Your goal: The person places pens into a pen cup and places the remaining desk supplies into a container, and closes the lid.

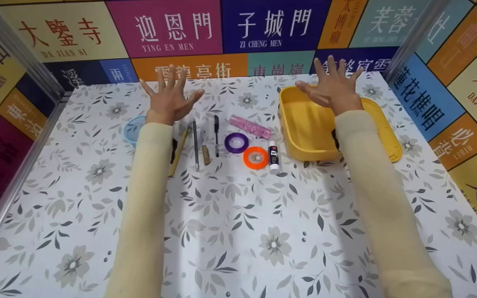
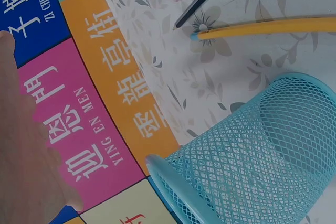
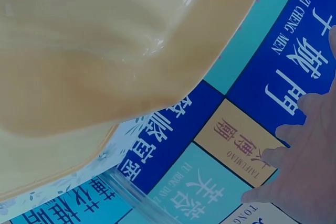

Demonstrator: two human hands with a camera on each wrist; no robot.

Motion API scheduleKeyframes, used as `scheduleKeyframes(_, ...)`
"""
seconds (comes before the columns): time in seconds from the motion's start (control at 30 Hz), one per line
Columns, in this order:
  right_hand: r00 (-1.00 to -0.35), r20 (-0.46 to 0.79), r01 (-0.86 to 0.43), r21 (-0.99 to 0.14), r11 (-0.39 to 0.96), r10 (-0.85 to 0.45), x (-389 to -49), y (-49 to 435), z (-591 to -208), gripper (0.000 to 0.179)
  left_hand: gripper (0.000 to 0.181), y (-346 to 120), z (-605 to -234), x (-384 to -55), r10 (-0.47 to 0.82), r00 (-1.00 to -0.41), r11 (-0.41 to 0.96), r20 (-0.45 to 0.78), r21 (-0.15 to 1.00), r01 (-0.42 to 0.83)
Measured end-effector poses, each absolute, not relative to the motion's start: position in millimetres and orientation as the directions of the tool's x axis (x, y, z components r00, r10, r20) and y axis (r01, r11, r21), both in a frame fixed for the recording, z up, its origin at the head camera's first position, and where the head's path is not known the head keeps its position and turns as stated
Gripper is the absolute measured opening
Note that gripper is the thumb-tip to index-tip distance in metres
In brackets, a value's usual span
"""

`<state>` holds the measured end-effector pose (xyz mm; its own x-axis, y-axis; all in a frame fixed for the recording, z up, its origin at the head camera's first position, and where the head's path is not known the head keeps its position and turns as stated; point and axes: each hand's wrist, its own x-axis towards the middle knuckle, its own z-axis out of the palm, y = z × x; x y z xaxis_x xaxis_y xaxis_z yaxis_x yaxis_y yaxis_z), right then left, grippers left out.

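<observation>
My left hand point(image 1: 168, 99) is held up, fingers spread, with nothing in it, near a light blue mesh pen holder point(image 2: 247, 156) that lies on its side. In the head view the left forearm hides most of that holder. The right hand point(image 1: 333, 89), also spread and holding nothing, overlaps the far part of a yellow plastic box point(image 1: 307, 124). Beside the box, partly behind the right sleeve, is its yellow lid point(image 1: 381, 128). Between the arms lie a yellow pencil point(image 1: 179, 151), a dark pencil point(image 1: 196, 145) and a black pen point(image 1: 216, 134).
Also on the flowered tablecloth point(image 1: 230, 231) are a small tan-handled tool point(image 1: 205, 155), a pink see-through cylinder point(image 1: 250, 126), a purple tape roll point(image 1: 227, 142), an orange tape roll point(image 1: 246, 161) and a glue stick point(image 1: 273, 156). Lettered panels point(image 1: 176, 29) stand around the table.
</observation>
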<state>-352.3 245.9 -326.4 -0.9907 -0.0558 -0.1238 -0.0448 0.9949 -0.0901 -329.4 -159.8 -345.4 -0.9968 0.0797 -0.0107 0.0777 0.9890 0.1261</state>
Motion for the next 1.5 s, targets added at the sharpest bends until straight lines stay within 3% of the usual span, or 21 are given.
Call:
scheduleKeyframes(0.73, -0.99, -0.133, -0.041, -0.112, 0.993, -0.056, -349.0, 246.5, -327.3, 0.098, 0.085, -165.5, -343.4, -325.5, 0.086, -0.996, 0.989, -0.018, 0.126, 0.083)
scheduleKeyframes(1.03, -0.989, -0.11, -0.086, -0.115, 0.99, -0.099, -344.1, 242.0, -324.8, 0.097, 0.086, -185.3, -339.3, -318.6, 0.133, -0.991, 0.98, 0.016, 0.145, 0.134)
scheduleKeyframes(1.5, -0.977, -0.093, -0.183, -0.117, 0.976, -0.194, -333.4, 219.1, -322.7, 0.095, 0.088, -213.1, -327.1, -298.3, 0.193, -0.981, 0.963, -0.035, 0.2, 0.182)
